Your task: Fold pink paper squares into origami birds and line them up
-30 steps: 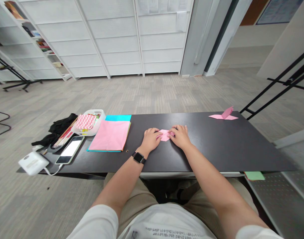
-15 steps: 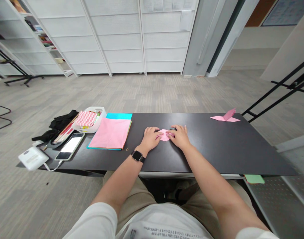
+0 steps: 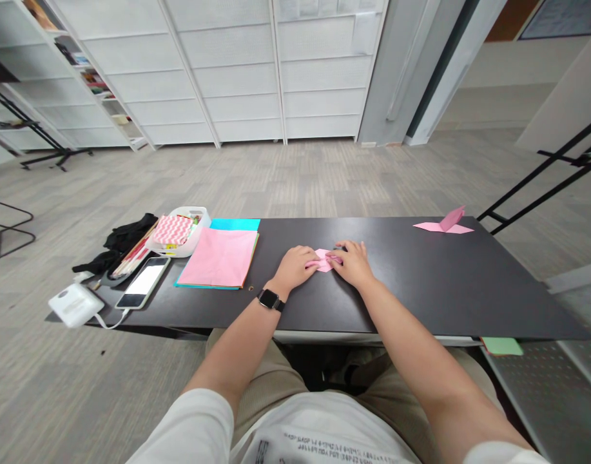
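Note:
A small piece of folded pink origami paper lies on the dark table between my hands. My left hand, with a black watch on its wrist, grips the paper's left side with thumb and fingertips. On the other side, my right hand pinches the right side, its other fingers bent above the table. Parts of the paper are hidden under my fingers. At the far right of the table rests a folded pink paper bird, one flap standing up.
Left of my hands lies a stack of coloured paper, pink on top. Beyond it are a white basket, a phone cabled to a white power bank, and black cloth. Green paper sticks out below the table's front edge.
The view has shifted slightly, so the table's things appear a little further right. Both hands stay on the pink paper, with only slight finger movement.

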`<state>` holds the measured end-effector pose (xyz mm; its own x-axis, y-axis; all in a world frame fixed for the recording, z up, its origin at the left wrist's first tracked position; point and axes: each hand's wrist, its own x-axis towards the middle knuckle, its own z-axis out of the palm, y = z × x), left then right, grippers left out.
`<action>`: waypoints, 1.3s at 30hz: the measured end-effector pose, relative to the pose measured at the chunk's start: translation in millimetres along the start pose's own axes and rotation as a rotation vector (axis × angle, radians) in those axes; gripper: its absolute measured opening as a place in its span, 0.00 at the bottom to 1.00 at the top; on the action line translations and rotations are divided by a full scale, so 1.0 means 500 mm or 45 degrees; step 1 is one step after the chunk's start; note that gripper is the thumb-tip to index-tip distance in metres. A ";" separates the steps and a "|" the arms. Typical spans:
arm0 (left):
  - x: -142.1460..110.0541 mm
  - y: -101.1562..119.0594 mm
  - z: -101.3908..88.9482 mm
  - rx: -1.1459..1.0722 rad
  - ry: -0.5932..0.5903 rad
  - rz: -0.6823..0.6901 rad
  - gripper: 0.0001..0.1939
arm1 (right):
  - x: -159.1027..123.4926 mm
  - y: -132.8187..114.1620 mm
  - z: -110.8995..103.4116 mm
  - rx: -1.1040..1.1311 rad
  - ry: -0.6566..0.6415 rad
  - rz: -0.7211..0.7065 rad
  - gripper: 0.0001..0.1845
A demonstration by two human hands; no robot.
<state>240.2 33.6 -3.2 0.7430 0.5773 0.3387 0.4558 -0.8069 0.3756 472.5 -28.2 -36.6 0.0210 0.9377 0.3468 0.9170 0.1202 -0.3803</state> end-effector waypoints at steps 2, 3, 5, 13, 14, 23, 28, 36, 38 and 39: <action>0.001 -0.003 0.007 0.035 -0.032 0.023 0.08 | -0.001 -0.003 -0.001 0.007 0.005 0.006 0.10; 0.001 -0.004 0.009 0.046 -0.040 0.028 0.08 | -0.001 -0.005 -0.002 0.013 0.006 0.009 0.10; 0.000 -0.005 0.011 0.056 -0.038 0.022 0.09 | -0.003 -0.008 -0.010 0.031 0.014 0.009 0.12; 0.000 -0.015 0.010 0.009 0.055 -0.040 0.09 | -0.019 -0.006 -0.057 0.058 -0.033 -0.248 0.21; 0.000 -0.016 0.010 -0.006 0.067 -0.053 0.09 | -0.018 -0.007 -0.056 0.051 -0.025 -0.259 0.19; -0.005 0.001 -0.004 -0.084 0.161 -0.007 0.10 | 0.003 -0.011 -0.050 0.134 0.107 -0.142 0.07; -0.007 0.014 -0.013 -0.014 0.191 0.049 0.18 | 0.002 -0.003 -0.065 0.205 0.149 -0.081 0.08; -0.008 0.024 -0.021 -0.064 0.386 -0.108 0.10 | -0.004 -0.022 -0.085 0.279 0.198 -0.223 0.12; -0.008 0.025 -0.021 -0.093 0.389 -0.153 0.10 | -0.004 -0.021 -0.083 0.286 0.209 -0.224 0.13; -0.008 0.024 -0.020 -0.113 0.378 -0.175 0.09 | -0.003 -0.019 -0.080 0.293 0.206 -0.218 0.14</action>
<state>237.8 22.7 8.7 0.4964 0.7014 0.5116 0.4876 -0.7128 0.5041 479.7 -44.0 0.9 -0.0459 0.8357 0.5473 0.7988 0.3597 -0.4822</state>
